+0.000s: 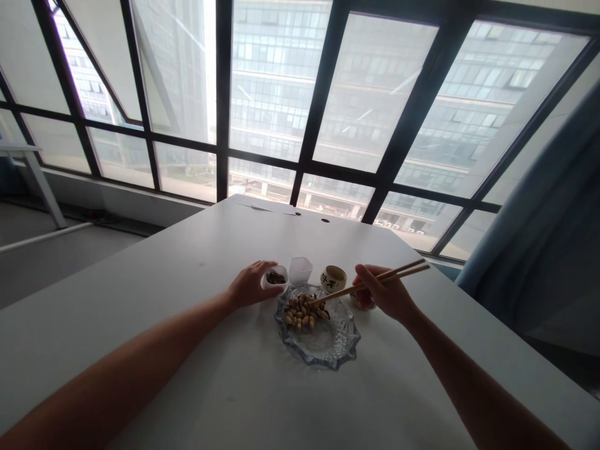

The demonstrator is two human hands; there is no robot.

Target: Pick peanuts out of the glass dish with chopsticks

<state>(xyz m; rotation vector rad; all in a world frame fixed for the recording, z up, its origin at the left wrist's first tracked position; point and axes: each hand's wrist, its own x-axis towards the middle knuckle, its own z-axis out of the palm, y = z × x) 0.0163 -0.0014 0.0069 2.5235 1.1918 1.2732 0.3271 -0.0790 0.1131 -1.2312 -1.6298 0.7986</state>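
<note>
My left hand [253, 284] is wrapped round a small white cup [282, 289] with dark bits [275, 277] inside, just left of the glass bowl. In my right hand [382, 290] is a pair of wooden chopsticks [344, 292], slanting down to the left. Their tips reach into a heap of tan, nut-like pieces [300, 312]; whether they pinch one is too small to tell. This heap fills the far left part of a clear glass bowl [344, 350] with a scalloped rim. The bowl's right and near parts show bare glass.
Behind the bowl stand a translucent white cup [300, 270] and a beige cup [333, 279] with dark lettering. A reddish container [362, 302] is partly hidden beneath my right hand. Paper [269, 205] lies at the white table's [210, 250] far edge. A blue curtain [529, 187] hangs right.
</note>
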